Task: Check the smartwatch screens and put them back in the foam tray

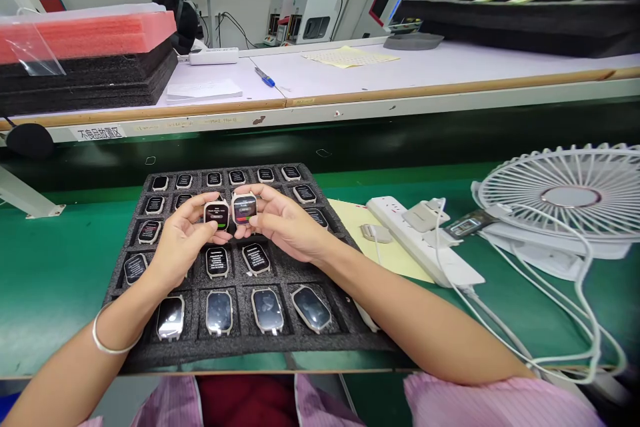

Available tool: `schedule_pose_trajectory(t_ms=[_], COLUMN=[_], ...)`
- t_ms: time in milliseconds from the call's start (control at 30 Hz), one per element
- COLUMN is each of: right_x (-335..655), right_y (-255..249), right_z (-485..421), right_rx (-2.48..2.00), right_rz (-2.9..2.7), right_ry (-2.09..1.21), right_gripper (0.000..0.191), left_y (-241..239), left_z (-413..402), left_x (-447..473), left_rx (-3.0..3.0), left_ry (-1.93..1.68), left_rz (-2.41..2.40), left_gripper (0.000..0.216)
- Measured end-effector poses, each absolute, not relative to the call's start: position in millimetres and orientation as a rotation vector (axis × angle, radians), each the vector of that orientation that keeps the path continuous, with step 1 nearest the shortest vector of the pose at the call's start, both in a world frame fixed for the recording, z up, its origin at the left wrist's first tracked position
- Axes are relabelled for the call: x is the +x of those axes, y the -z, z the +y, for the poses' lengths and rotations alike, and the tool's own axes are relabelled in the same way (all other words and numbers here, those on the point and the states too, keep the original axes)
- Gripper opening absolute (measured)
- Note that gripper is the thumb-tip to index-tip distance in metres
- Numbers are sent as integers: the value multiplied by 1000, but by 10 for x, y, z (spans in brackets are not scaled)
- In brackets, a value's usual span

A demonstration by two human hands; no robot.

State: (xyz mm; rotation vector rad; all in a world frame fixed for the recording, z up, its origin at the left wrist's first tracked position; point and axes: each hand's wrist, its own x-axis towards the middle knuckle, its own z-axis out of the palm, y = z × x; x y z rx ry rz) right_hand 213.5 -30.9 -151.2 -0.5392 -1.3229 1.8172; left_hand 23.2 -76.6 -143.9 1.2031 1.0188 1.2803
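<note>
My left hand is closed around a smartwatch body with a lit screen, its thumb near the green strip at the bottom. Beside it, my right hand grips a second watch body, with the thumb over the lower right of its screen. Both watches have no straps and are held side by side above a black foam tray. Several more watch bodies lie in the tray's square pockets, such as a dark-screened watch in the front row. My hands and forearms hide part of the tray.
Right of the tray lie a yellow sheet, a white power strip with a plugged-in adapter, loose white cables and a white fan. A raised shelf behind holds red foam, a blue pen and black trays.
</note>
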Motion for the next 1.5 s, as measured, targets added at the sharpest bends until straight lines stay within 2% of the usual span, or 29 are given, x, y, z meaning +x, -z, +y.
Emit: schedule_pose_trajectory(t_ms=[600,1233,1500], right_x=[2196,2244,2248], right_y=[1496,1505,1485], right_z=[-323,-345,-345], right_rx=[-694,-681,-672], right_rz=[-1141,-1254,-1259], right_ry=[-2029,-1969,-1967], right_gripper=[56,49,46], left_y=[1443,1492,1515], left_z=[-810,-789,-811], left_x=[228,263,253], left_rx=[1055,1092,1096], left_ry=[-1104,-1186,-1154], left_rz=[1201,1100,1055], left_gripper=[58,38,37])
